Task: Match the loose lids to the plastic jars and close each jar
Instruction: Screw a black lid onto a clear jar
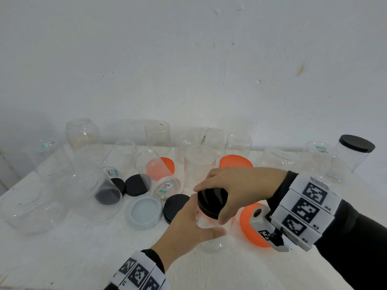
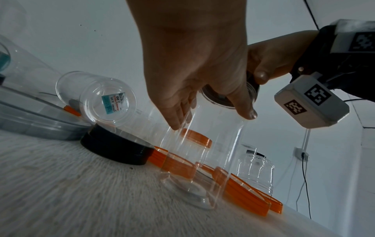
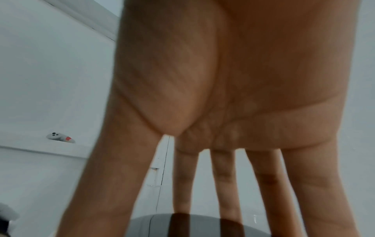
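At the near edge of a white table [image 1: 62, 258] crowded with empty clear jars, a person's left hand [image 1: 186, 225] wraps its fingers and thumb around the wall of a clear plastic jar [image 1: 209, 225] while the right hand [image 1: 236, 185] grips a black screw lid [image 1: 211, 200] from above, thumb and fingers curled over its rim. The jar stands upright, its long axis vertical and its mouth pointing up into the lid, base on the tabletop just beside an orange lid [image 1: 251, 227]. The step in hand appears to be screwing this lid down; done well, it would mean keeping the lid level on the threads, holding the jar body firm against the turn, and stopping once the lid seats flush, since a tilted start could cross the threads. Behind, a second black lid [image 1: 174, 206], a clear lid [image 1: 143, 211] and further orange lids lie loose among jars on their sides, and one black-capped jar [image 1: 356, 151] stands at far right.
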Available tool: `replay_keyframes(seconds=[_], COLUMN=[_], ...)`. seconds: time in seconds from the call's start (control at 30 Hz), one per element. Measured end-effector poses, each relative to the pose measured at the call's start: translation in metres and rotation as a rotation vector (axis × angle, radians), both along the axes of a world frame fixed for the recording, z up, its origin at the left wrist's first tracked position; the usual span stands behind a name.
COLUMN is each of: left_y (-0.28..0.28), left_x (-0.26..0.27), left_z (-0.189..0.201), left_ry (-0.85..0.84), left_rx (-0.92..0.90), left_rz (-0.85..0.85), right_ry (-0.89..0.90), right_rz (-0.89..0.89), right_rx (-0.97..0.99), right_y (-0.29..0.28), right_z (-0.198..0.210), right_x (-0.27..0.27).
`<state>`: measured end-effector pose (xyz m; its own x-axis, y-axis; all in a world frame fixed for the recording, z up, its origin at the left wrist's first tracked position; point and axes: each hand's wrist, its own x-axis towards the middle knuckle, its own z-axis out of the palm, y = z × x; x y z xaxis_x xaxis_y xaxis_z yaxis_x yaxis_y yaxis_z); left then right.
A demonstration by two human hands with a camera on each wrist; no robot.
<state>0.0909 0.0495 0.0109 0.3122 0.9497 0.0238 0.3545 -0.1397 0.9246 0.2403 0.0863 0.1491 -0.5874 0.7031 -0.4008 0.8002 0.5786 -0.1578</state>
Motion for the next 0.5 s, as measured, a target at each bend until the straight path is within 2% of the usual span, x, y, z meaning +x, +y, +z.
replay_keyframes(seconds=[0.23, 0.4, 0.5], left_y=[0.002, 0.0, 0.0], left_x=[0.001, 0.0, -0.001], left_z=[-0.005, -0.003, -0.001], left_ry=[-0.028, 0.003, 0.005], left_rx=[-0.004, 0.007, 0.017], left_rz=[0.0, 0.015, 0.006], right_ry=[-0.058, 0.023, 0.069], right_rz=[-0.136, -0.051, -0.016], right_rx=[0.146, -0.021, -0.016], right_y=[-0.001, -0.001, 0.0], right_z=[-0.014, -0.005, -0.005], right_x=[-0.005, -0.002, -0.002])
